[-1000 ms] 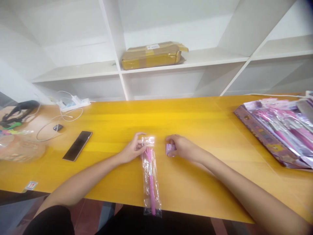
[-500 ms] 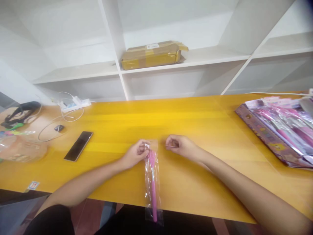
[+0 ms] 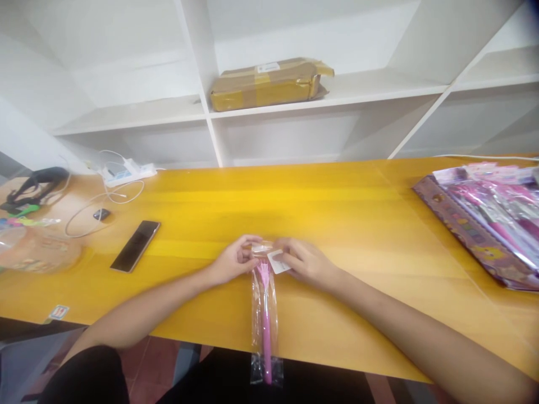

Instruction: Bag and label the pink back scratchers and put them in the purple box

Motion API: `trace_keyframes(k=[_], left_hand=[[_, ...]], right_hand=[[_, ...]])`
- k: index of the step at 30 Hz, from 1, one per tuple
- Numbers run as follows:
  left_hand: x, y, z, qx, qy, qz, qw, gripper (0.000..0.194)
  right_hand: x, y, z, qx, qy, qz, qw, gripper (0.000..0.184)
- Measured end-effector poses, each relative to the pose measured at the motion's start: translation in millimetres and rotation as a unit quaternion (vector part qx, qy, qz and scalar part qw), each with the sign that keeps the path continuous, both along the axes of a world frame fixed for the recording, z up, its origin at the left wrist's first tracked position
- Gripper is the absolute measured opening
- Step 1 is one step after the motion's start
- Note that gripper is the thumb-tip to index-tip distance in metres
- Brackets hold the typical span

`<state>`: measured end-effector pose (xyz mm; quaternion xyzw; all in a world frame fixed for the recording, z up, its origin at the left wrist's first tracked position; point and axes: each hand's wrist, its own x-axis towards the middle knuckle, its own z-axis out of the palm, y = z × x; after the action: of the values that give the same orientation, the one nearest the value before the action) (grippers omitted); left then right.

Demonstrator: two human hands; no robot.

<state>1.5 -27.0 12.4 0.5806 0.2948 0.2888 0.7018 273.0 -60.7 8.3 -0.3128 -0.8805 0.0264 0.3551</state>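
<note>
A pink back scratcher with a claw-shaped head and a metal shaft lies inside a clear plastic bag. The bag's lower end reaches past the table's front edge. My left hand pinches the top left of the bag, just above the scratcher's head. From the other side, my right hand holds a small white card between thumb and fingers, against or just over the bag's top right. Whether the card touches the bag, I cannot tell.
A patterned tray of bagged pink items stands at the right. On the left lie a phone, a power strip with white cables, a black strap and an orange-tinted bag. A taped carton sits on the shelf behind.
My right hand has moved left to the bag's top, and the white card now shows its flat face. My left hand stays on the bag. The view has shifted slightly.
</note>
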Motion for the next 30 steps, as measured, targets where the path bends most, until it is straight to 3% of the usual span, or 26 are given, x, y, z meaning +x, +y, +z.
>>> trace_keyframes(k=[4, 10, 18, 26, 30], left_hand=[[-1, -2, 1.7, 0.002, 0.005, -0.024, 1.0, 0.06], [-2, -8, 8.8, 0.009, 0.036, -0.084, 0.996, 0.092], [0, -9, 8.7, 0.043, 0.068, -0.097, 0.992, 0.094], [2, -10, 7.3, 0.121, 0.098, -0.115, 0.981, 0.094], [2, -10, 12.9, 0.198, 0.134, -0.115, 0.964, 0.079]], right_hand=[[-3, 0, -1.4, -0.053, 0.041, 0.023, 0.997, 0.008], [-1, 1, -4.7, -0.092, 0.041, -0.012, 0.995, 0.013], [-6, 4, -13.3, -0.102, 0.108, -0.056, 0.987, 0.014], [-13, 0, -4.0, -0.24, 0.217, -0.157, 0.933, 0.024], [-14, 2, 0.8, -0.295, 0.275, -0.143, 0.904, 0.03]])
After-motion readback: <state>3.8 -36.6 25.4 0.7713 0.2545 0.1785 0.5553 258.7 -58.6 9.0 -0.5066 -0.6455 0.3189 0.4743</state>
